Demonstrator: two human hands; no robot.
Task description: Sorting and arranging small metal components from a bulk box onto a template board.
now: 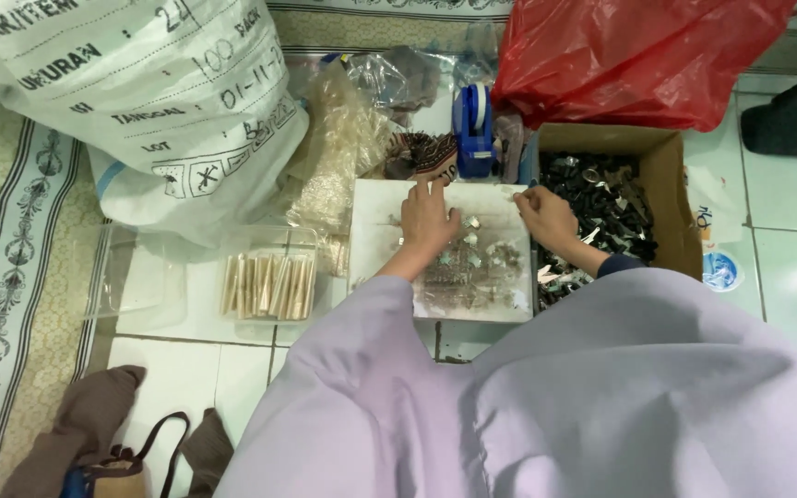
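Left hand (428,219), fingers spread flat on the board (375,242), steadies small metal pieces (472,249); right hand (546,217), pinched on one beside the box (671,198), should lift singly.

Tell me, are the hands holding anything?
The left hand lies flat on the white board, holding nothing. The right hand may pinch something tiny at its fingers; too small to tell.

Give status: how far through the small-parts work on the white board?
Done: a clear tray holds a row of tan sticks. In hand: left hand rests on the white board by small metallic pieces; right hand at its edge. Left: cardboard box full of dark parts.
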